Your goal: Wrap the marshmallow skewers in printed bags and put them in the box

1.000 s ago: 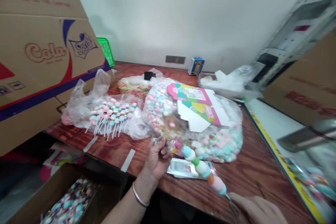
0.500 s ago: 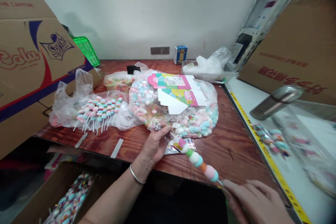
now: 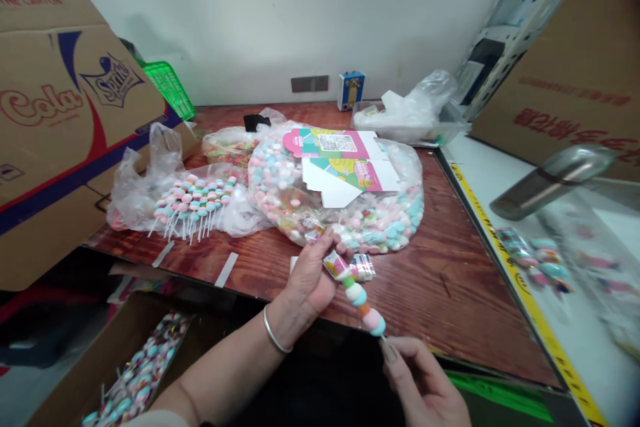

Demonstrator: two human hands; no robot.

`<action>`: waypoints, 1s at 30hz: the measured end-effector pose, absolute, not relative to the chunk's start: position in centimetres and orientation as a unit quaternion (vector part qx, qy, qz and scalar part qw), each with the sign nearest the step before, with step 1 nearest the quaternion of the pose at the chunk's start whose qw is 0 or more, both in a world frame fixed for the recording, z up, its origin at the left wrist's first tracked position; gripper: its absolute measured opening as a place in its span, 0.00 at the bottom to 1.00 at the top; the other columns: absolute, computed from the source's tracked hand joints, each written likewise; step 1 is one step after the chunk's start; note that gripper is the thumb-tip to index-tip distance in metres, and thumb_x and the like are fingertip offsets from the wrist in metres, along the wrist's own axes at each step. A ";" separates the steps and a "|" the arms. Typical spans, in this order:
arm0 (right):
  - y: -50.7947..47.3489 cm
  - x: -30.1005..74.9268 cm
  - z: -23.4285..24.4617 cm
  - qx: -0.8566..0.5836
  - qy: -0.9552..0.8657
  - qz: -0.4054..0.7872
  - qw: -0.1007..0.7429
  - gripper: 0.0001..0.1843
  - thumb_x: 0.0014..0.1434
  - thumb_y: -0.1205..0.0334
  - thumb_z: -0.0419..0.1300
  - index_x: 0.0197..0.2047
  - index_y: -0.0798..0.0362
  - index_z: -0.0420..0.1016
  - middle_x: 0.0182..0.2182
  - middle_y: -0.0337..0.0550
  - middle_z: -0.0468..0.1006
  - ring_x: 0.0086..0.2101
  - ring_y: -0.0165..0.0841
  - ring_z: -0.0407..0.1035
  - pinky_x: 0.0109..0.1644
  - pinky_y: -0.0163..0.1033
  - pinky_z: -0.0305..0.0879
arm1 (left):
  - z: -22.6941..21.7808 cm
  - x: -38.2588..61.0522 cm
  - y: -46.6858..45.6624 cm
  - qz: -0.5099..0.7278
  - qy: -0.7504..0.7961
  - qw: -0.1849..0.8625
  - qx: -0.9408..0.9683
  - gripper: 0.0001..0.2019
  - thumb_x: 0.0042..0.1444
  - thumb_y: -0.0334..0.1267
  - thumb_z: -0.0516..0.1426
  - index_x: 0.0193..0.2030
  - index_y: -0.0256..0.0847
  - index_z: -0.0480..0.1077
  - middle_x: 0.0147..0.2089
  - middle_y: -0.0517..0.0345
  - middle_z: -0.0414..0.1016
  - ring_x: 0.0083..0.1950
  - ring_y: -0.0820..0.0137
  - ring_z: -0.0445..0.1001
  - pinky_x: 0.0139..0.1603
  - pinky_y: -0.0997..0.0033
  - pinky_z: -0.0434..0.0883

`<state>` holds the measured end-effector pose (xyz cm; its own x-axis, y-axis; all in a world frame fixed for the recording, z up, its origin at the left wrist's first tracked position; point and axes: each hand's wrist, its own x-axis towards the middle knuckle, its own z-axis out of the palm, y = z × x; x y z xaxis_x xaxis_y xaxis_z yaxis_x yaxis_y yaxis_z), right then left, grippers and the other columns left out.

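My right hand pinches the white stick of a marshmallow skewer, a row of pink, white, green, blue and orange pieces. Its top end is inside the mouth of a small printed plastic wrapper. The wrapper is held between the thumb and fingers of my left hand, which wears a silver bangle. Behind my left hand more printed wrappers lie on the wooden table. A large clear bag of loose marshmallows sits just beyond, with a flattened printed carton on top.
Left on the table, several marshmallow skewers lie on a plastic bag. A cardboard box stands at far left; a box of wrapped candy is below. A metal flask and wrapped skewers lie on the white surface at right.
My right hand has moved left, toward my left hand, and the skewer's tip now sits further inside the wrapper. The view has shifted slightly.
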<state>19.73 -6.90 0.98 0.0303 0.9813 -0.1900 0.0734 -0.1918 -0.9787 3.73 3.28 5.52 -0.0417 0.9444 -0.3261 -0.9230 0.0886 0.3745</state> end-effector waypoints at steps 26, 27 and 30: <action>-5.6 18.5 0.2 -0.499 -0.716 0.172 0.457 0.04 0.62 0.66 0.56 0.38 0.53 0.73 0.27 0.38 0.74 0.28 0.29 0.67 0.35 0.34 0.62 | 4.9 5.4 2.6 0.629 0.308 0.713 0.033 0.11 0.52 0.38 0.64 0.35 0.36 0.67 0.27 0.64 0.66 0.25 0.79 0.66 0.29 0.77 0.68; -5.5 18.6 0.0 -0.476 -0.748 0.086 0.454 0.05 0.61 0.69 0.58 0.40 0.53 0.73 0.28 0.40 0.75 0.28 0.29 0.67 0.37 0.35 0.62 | 4.9 5.4 2.6 0.627 0.313 0.713 0.027 0.11 0.52 0.38 0.64 0.36 0.36 0.67 0.27 0.64 0.66 0.25 0.79 0.66 0.29 0.77 0.68; -5.1 18.8 -0.4 -0.429 -0.792 -0.070 0.429 0.13 0.56 0.74 0.62 0.46 0.57 0.72 0.30 0.45 0.77 0.29 0.32 0.68 0.38 0.38 0.62 | 4.9 5.4 2.6 0.624 0.313 0.716 0.018 0.12 0.53 0.39 0.64 0.36 0.36 0.67 0.27 0.64 0.66 0.24 0.78 0.66 0.27 0.77 0.68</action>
